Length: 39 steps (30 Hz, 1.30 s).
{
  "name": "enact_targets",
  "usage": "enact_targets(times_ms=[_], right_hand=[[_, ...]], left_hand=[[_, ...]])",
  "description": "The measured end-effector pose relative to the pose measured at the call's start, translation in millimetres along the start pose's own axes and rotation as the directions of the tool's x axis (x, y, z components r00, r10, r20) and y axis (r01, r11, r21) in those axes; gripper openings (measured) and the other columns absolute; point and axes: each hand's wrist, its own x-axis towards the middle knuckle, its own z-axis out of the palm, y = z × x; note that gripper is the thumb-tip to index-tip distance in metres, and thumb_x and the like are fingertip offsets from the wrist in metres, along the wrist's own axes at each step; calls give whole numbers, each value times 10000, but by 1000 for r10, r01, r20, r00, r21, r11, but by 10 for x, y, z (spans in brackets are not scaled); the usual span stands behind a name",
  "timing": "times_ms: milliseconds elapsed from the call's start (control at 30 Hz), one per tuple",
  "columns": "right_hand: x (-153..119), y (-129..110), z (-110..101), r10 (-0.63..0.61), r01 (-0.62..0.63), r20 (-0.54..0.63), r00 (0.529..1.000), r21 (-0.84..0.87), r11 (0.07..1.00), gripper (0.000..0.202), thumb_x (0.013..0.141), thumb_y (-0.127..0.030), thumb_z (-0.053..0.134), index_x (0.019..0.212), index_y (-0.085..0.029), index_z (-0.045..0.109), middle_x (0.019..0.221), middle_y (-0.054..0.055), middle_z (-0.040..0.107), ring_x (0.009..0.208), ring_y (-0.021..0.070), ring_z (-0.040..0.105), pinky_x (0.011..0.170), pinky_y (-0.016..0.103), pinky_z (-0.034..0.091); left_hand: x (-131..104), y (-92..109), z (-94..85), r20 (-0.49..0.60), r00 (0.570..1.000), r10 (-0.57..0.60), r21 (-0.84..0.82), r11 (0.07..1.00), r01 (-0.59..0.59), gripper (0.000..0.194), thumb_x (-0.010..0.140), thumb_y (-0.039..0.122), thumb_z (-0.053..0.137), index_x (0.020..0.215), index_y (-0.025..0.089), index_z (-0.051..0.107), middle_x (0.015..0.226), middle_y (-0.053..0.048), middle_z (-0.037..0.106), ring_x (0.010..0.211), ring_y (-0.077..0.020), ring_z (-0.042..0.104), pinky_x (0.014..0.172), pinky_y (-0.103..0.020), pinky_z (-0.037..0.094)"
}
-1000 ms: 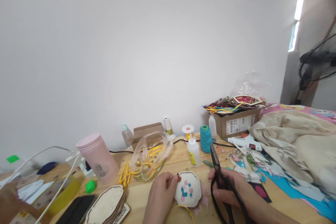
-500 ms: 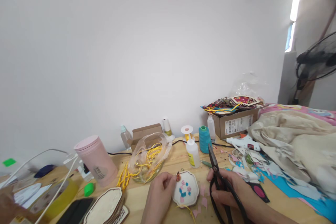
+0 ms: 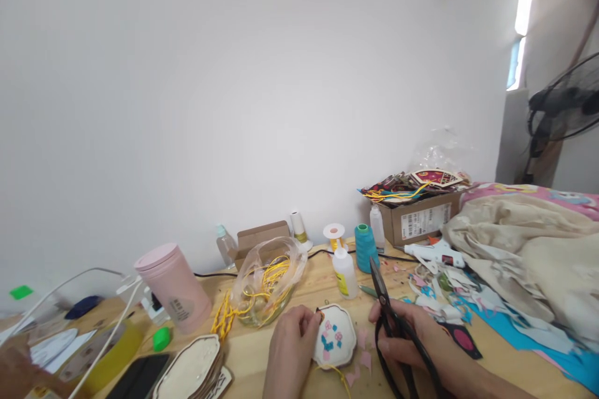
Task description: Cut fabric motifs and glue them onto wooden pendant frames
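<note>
A white scalloped plaque (image 3: pixel 335 336) with small pink and blue flower pieces lies on the wooden table, a yellow cord at its lower edge. My left hand (image 3: pixel 294 340) has its fingers pinched at the plaque's upper left edge, by a small dark reddish piece. On the right, my right hand (image 3: pixel 416 330) is wrapped around black scissors (image 3: pixel 392 312), whose blades point up and away and look closed. Pink scraps (image 3: pixel 364 358) lie between the plaque and the scissors. Just behind stands a white glue bottle (image 3: pixel 345 274).
Teal thread (image 3: pixel 366 248), a bag of yellow cord (image 3: pixel 269 280) and a pink canister (image 3: pixel 173 287) stand behind. Stacked plaques (image 3: pixel 189 368) and a phone (image 3: pixel 138 377) lie left. A glue gun (image 3: pixel 434 254) and scraps lie right. Another person's hand (image 3: pixel 19 365) is far left.
The view has shifted slightly. My left hand has moved a little over the plaque's upper left edge, covering more of the reddish piece. My right hand still holds the scissors.
</note>
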Motion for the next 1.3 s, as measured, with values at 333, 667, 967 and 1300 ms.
enact_targets(times_ms=[333,667,967,1300], right_hand=[[18,62,-22,-17,16,37,999,30,999,266,630,-276,630,784,-159,447,510,-86,405,445,66,322,414,175,234],[23,54,-23,-15,15,30,999,-2,1000,255,640,-277,620,805,-145,477,519,-81,411,454,68,325,422,175,244],[-13,-77,-18,24,-16,-74,997,105,994,323,593,-346,671,798,-155,510,494,-72,448,453,87,404,435,185,292],[-109,35,-45,-74,-17,128,989,595,804,433,744,-410,573,1093,-185,450,695,12,568,523,107,543,482,218,415]], left_hand=[[4,-18,-36,45,998,-41,46,998,39,307,729,387,427,639,153,604,609,-62,624,594,-209,552,533,-281,364],[-4,-66,-55,11,998,-57,17,998,57,237,702,350,464,586,174,572,579,-34,604,562,-193,533,519,-270,348],[4,-81,-52,-6,994,-107,-247,963,102,267,630,412,562,573,154,598,562,-27,616,566,-186,544,525,-266,389],[-128,243,-35,225,955,-195,-792,534,296,281,455,382,739,520,144,605,530,-33,656,560,-160,607,590,-261,468]])
